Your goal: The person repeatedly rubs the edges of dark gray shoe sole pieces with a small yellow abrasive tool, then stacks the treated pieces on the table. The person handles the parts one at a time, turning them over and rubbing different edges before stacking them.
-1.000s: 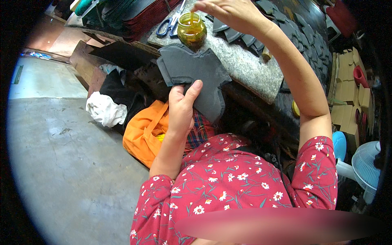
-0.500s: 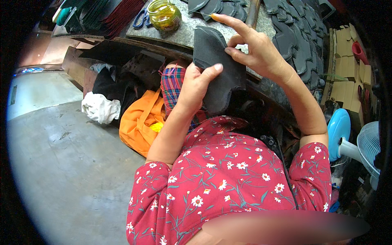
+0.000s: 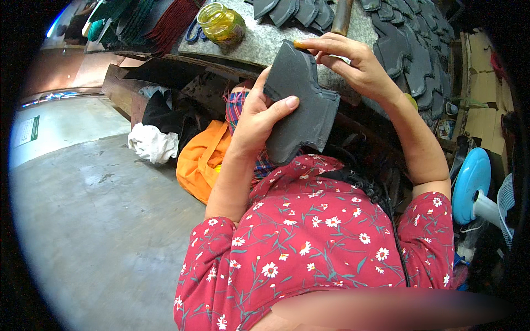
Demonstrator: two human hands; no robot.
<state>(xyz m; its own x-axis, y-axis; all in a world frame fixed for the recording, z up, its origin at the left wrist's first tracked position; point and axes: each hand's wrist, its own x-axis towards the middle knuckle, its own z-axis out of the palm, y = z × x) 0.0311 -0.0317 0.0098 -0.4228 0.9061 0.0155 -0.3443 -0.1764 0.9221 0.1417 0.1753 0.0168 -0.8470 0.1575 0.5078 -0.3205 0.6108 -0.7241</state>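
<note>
Turned since half a second ago, the dark grey cut-out piece (image 3: pixel 303 105) now meets the right hand's (image 3: pixel 358 62) yellow-smeared fingertip (image 3: pixel 298 43) at its upper edge, so edge-smearing seems under way. From where I stand, the left hand (image 3: pixel 258 116) grips that one piece, thumb against fingers, just before the worktop (image 3: pixel 262 47); the right fingers curl, whether pinching anything I can't tell. Beyond: one glass jar (image 3: pixel 222 27), one wooden handle (image 3: pixel 343 16), one partly hidden blue loop (image 3: pixel 194 33), overlapping grey pieces (image 3: pixel 411 49) too many to count.
</note>
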